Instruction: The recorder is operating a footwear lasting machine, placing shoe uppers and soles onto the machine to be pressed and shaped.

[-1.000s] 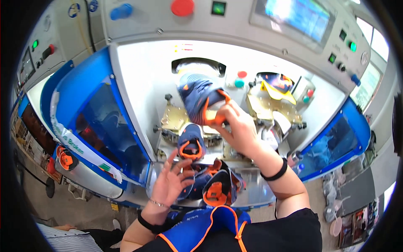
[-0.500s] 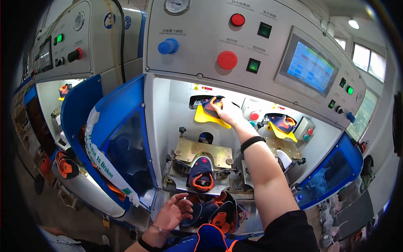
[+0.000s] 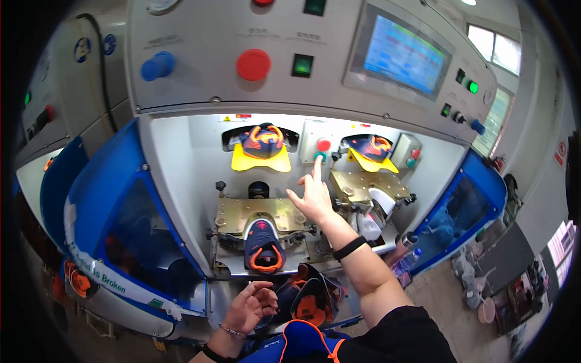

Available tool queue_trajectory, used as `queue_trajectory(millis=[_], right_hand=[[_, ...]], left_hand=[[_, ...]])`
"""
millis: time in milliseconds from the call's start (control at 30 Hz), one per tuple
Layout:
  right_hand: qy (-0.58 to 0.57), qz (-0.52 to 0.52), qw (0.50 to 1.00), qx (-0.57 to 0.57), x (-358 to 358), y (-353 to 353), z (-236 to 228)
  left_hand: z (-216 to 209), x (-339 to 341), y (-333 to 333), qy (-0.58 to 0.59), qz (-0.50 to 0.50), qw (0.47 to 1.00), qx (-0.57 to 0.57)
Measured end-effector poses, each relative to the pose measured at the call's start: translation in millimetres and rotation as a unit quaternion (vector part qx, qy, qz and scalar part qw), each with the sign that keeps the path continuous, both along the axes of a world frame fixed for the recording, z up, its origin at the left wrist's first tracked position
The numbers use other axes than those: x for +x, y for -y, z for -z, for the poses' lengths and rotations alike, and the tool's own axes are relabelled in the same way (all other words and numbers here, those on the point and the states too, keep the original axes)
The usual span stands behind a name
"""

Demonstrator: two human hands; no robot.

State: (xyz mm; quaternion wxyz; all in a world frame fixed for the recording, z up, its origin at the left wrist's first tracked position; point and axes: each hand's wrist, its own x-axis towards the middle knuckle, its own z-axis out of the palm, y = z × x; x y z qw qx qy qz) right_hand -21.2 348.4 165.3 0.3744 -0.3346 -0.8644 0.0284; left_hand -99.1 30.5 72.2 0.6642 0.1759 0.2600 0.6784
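Note:
My right hand [image 3: 313,198] reaches into the lit machine, its index finger stretched to the green button [image 3: 319,156] below a red one on a small control box. It holds nothing; the thumb stands apart. Left of it a navy and orange shoe upper [image 3: 264,140] sits over a yellow plate [image 3: 261,160]. Below, another shoe upper [image 3: 262,242] rests toe inward at a brass-coloured clamp plate [image 3: 251,209]. My left hand [image 3: 251,307], palm up with loosely curled, parted fingers, is beside several stacked shoe uppers [image 3: 311,299] at the front ledge.
At the right station a second upper [image 3: 370,147] sits over a yellow plate, above another brass plate [image 3: 369,183]. Blue-framed guards [image 3: 154,230] flank the opening. A panel with a screen [image 3: 402,53] spans the top. A bottle [image 3: 410,259] stands at the right.
My right hand has let go of the upper over the left yellow plate and moved right and down to the green button. My left hand stays by the stack. The view has shifted.

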Motion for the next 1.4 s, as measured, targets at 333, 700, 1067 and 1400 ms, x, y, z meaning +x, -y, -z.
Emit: queue_trajectory(millis=[333, 700, 1067, 1400], right_hand=[[-0.008, 0.181, 0.983, 0.023, 186, -151, -92], [-0.024, 0.074, 0.997, -0.026, 218, 10, 4], [0.017, 0.097, 0.986, -0.137, 283, 87, 84], [0.029, 0.032, 0.999, -0.032, 298, 7, 57]], left_hand=[[13, 25, -35, -0.002, 0.163, 0.986, 0.03], [26, 80, -83, 0.006, 0.328, 0.944, 0.037], [31, 187, -183, -0.044, 0.221, 0.968, -0.109], [51, 235, -269, -0.018, 0.059, 0.996, -0.06]])
